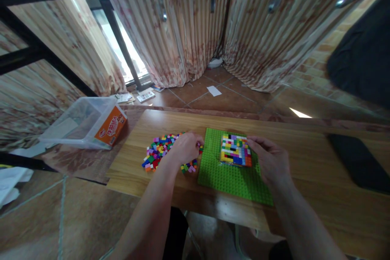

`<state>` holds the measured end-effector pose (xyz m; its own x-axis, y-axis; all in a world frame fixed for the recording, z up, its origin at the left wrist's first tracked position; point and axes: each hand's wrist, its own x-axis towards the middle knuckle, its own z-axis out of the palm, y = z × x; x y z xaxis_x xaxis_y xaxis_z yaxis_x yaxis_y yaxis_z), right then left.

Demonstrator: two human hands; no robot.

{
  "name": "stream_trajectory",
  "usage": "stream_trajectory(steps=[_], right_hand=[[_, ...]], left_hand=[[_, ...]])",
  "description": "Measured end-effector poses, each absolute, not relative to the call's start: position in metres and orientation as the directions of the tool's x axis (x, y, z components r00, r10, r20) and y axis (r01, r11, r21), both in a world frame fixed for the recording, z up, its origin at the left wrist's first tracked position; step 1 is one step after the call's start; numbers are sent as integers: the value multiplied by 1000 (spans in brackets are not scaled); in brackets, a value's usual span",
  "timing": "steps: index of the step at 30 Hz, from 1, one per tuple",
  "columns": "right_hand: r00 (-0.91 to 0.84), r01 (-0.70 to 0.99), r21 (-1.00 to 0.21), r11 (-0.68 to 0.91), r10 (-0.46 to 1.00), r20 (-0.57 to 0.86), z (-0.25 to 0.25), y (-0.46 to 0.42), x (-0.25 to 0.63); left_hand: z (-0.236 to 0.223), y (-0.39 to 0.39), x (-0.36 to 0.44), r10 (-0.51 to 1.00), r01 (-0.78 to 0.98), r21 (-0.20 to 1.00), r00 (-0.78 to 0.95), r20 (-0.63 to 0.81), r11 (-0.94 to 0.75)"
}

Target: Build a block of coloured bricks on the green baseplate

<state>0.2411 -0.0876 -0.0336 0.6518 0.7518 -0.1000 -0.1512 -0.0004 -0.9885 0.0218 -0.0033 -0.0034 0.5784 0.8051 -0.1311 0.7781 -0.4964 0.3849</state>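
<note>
A small square block of many-coloured toy bricks (235, 150) rests on the green studded baseplate (213, 170). At its upper right corner, the thumb and fingers of my right hand (274, 160) are closed on its edge. My left hand (186, 147) is over the right side of a pile of loose toy bricks (157, 152), just left of the baseplate. Its fingers are curled together, and purple and pink bricks show by the fingertips. Whether one of them is pinched is too small to tell. My left hand hides part of the pile.
The wooden table (301, 162) carries a dark flat object (359, 162) at the right. A clear plastic bin (82, 124) with an orange label stands left of the table. Papers (145, 96) lie on the tiled floor, and striped curtains (189, 28) hang behind.
</note>
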Motion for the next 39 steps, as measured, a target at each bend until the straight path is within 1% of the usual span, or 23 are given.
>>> stream_trajectory(steps=[4, 6, 9, 13, 17, 24, 29, 33, 34, 35, 36, 38, 39], right_hand=[[652, -151, -988, -22, 750, -116, -33, -87, 241], [654, -147, -989, -34, 746, -123, -32, -87, 241], [651, -152, -988, -36, 748, -128, -32, -88, 242], [651, -147, -989, -33, 749, -122, -33, -88, 242], [641, -148, -988, -55, 755, -138, -33, -88, 242], [660, -77, -986, -146, 734, -160, -30, -92, 243], [658, -12, -974, -225, 732, -177, -24, -94, 242], [687, 54, -964, -259, 711, -152, -18, -94, 239], [689, 71, -961, -268, 709, -147, -16, -94, 239], [692, 83, -956, -282, 707, -149, -14, -94, 238], [692, 90, -950, -299, 705, -157, -13, -94, 238], [697, 85, -938, -335, 693, -184, -13, -94, 239], [696, 80, -935, -344, 691, -195, -14, -94, 239]], left_hand=[[-2, 0, 15, 816, 796, 371, 559, -146, -478], [-2, 2, 10, 827, 815, 345, 539, -156, -466], [-2, 4, 5, 840, 825, 319, 527, -133, -467], [1, -2, 12, 820, 791, 361, 562, -109, -494], [0, -9, 24, 822, 799, 342, 558, -112, -496], [-4, -9, 23, 852, 826, 355, 507, -129, -437], [3, -8, 9, 876, 861, 350, 448, -178, -369], [8, 0, -15, 883, 848, 423, 429, -193, -319], [8, 4, -23, 898, 849, 445, 399, -185, -285], [7, 7, -33, 930, 864, 449, 331, -161, -230], [7, 11, -43, 961, 880, 444, 248, -124, -170], [4, 16, -63, 997, 905, 426, 20, -75, 14], [3, 17, -72, 996, 905, 420, -41, -75, 69]])
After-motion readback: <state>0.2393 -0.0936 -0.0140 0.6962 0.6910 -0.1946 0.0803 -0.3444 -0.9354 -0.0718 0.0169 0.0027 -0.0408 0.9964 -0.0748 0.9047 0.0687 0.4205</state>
